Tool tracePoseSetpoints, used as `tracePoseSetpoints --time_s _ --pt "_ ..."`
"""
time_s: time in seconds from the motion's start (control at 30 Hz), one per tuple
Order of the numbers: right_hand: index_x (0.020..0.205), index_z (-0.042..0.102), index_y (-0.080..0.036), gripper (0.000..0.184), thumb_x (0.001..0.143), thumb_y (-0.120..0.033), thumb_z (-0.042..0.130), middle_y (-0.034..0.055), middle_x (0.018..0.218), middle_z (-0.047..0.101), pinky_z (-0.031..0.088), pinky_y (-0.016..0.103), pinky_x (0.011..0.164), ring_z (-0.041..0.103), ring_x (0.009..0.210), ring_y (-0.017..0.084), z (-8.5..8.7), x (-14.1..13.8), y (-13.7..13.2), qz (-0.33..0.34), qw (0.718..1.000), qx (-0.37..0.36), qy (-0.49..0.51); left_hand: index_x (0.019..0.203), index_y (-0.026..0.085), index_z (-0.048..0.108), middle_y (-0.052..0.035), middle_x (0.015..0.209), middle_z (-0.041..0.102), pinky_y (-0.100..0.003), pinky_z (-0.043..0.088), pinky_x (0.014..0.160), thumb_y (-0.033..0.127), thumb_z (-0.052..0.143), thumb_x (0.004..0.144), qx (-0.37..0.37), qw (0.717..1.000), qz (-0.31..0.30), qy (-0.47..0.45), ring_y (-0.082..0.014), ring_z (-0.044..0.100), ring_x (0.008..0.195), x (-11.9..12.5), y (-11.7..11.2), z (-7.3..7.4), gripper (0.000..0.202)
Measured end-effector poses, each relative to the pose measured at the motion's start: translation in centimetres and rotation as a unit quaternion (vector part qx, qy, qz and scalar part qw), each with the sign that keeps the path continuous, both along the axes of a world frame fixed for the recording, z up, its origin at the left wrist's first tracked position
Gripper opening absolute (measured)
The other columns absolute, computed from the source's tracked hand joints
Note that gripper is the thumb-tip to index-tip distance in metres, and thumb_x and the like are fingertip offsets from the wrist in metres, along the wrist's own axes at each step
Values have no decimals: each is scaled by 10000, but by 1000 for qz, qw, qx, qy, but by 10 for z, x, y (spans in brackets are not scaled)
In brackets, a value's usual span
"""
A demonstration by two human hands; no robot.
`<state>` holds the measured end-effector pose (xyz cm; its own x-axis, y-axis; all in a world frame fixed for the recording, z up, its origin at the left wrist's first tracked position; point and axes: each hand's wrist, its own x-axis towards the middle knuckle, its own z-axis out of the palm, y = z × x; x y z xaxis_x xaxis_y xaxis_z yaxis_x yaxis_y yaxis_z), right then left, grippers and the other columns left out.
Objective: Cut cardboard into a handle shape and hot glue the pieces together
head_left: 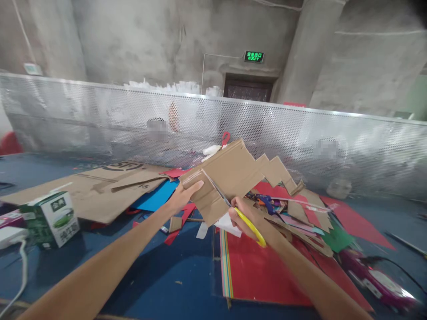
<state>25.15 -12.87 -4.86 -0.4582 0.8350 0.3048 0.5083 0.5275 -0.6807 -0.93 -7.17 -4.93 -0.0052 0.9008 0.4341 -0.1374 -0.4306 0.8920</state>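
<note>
My left hand (184, 196) grips the left edge of a brown cardboard piece (233, 175) with a zigzag cut along its upper right side, held above the table. My right hand (248, 218) is closed round yellow-handled scissors (251, 227), whose blades run up into the cardboard's lower edge. A small white scrap (228, 224) hangs just below the cut, by my right hand.
A blue table (173, 271) carries a large flat cardboard sheet (100, 191), a stack of red paper (267, 271), loose coloured scraps (310, 222), a green-and-white carton (53, 218) at left and a purple device (380, 280) at right. A perforated metal screen (300, 133) stands behind.
</note>
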Motion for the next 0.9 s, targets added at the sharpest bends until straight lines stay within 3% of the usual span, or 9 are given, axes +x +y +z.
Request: tracePoseSetpoints --time_s 0.13,0.33,0.53,0.9 --pt "978 537 -209 561 982 -726 318 63 703 669 446 327 592 670 689 217 2 3 0 1 997 63 -41 1277 253 696 -66 1290 721 -477 501 1075 519 820 749 44 998 8 50 -341 608 1266 -2 0 6 605" --pt "1059 474 -205 583 968 -751 291 7 676 638 402 275 499 582 544 150 0 -1 6 47 999 -4 -13 1288 249 692 -73 1277 727 -484 529 1038 527 825 739 26 999 -2 34 -346 629 1234 -4 3 2 629" --pt "1029 396 -245 549 934 -782 329 -34 648 615 358 249 466 531 493 130 -6 -8 11 1 999 -40 -9 1310 244 663 -84 1297 715 -494 543 1019 483 819 768 -8 1000 -19 -17 -328 647 1217 -1 5 -9 613" --pt "943 440 -260 365 975 -621 407 -47 478 523 388 308 535 597 545 205 5 -13 3 -44 998 -9 -51 1317 232 653 -89 1259 731 -473 542 1025 454 854 738 -39 998 -28 -47 -306 691 1143 3 3 -8 652"
